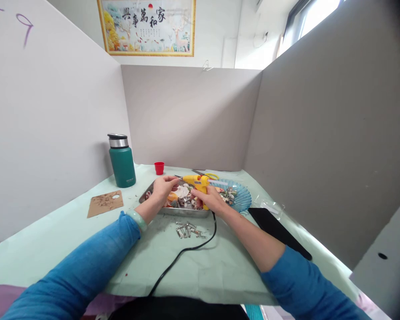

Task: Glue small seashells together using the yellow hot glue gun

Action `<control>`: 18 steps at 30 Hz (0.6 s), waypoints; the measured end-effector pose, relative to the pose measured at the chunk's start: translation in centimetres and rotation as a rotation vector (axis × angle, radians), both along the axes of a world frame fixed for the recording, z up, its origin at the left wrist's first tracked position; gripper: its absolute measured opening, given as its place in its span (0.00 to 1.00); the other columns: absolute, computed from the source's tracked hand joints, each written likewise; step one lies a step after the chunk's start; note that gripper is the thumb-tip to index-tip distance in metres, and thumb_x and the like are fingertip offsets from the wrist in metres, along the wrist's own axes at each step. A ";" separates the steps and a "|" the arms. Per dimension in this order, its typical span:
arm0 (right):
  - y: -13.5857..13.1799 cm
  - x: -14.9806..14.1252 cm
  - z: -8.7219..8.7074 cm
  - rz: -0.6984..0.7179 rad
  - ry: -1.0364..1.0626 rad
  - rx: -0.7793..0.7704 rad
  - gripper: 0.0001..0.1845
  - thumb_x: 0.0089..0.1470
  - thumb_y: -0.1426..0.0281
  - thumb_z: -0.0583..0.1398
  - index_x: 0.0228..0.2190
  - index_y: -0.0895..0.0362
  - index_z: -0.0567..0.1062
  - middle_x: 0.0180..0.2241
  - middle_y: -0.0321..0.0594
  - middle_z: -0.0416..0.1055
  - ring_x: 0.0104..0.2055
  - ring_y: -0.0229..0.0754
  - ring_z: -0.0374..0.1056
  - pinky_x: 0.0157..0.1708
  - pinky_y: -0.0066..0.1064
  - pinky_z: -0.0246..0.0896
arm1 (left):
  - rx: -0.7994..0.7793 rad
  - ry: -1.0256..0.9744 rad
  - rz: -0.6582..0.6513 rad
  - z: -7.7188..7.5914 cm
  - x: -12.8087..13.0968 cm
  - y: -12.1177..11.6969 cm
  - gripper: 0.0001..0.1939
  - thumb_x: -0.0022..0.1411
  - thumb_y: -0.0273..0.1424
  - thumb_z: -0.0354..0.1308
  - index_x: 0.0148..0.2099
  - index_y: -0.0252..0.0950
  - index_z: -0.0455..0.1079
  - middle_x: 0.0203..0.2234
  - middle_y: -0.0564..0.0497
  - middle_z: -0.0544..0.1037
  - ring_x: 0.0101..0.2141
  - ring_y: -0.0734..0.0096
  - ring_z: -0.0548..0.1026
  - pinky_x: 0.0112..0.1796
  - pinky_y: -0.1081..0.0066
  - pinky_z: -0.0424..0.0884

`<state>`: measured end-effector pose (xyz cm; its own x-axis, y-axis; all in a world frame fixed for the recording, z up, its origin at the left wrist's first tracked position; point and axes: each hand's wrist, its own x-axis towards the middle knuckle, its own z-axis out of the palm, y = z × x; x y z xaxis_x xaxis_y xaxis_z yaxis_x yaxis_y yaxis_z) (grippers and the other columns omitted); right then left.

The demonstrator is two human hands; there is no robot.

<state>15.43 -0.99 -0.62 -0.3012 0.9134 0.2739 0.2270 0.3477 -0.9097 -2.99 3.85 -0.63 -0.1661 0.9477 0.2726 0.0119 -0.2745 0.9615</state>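
Note:
My right hand [209, 198] is wrapped round the handle of a yellow glue gun [196, 180], whose nozzle points left over a metal tray [183, 213]. The tray holds shells and small coloured pieces. My left hand [163, 186] hovers over the tray's left part, fingers pinched near the gun's tip on something too small to make out. The gun's black cord [183, 253] runs toward me across the pale green table cover.
A green thermos [122, 161] and a small red cup [159, 168] stand at the back left. A brown card [105, 203] lies left, several small metal clips [187, 230] before the tray. A blue glass dish [242, 198], scissors [206, 174] and a black pad [276, 226] are right. Grey partitions enclose the desk.

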 end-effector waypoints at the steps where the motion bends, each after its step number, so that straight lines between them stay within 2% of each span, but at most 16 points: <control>1: 0.0 0.0 0.0 0.000 -0.003 0.003 0.17 0.51 0.60 0.58 0.24 0.61 0.74 0.12 0.35 0.66 0.16 0.32 0.61 0.19 0.22 0.57 | 0.002 0.000 -0.001 0.0 0.0 0.0 0.19 0.39 0.37 0.67 0.32 0.28 0.74 0.27 0.44 0.77 0.26 0.69 0.74 0.31 0.68 0.72; 10: 0.4 0.1 -0.5 -0.056 0.021 0.027 0.17 0.50 0.59 0.58 0.25 0.61 0.75 0.14 0.35 0.66 0.17 0.33 0.62 0.18 0.23 0.56 | -0.004 -0.014 0.009 -0.1 0.0 0.2 0.17 0.39 0.35 0.67 0.31 0.29 0.73 0.25 0.45 0.76 0.24 0.70 0.73 0.30 0.68 0.72; 18: 0.5 0.1 -0.4 -0.010 -0.007 0.034 0.17 0.52 0.59 0.57 0.24 0.60 0.75 0.13 0.35 0.66 0.17 0.34 0.62 0.19 0.24 0.57 | -0.002 0.005 0.008 0.0 0.1 0.0 0.17 0.40 0.35 0.66 0.32 0.29 0.73 0.25 0.45 0.76 0.25 0.70 0.73 0.31 0.68 0.72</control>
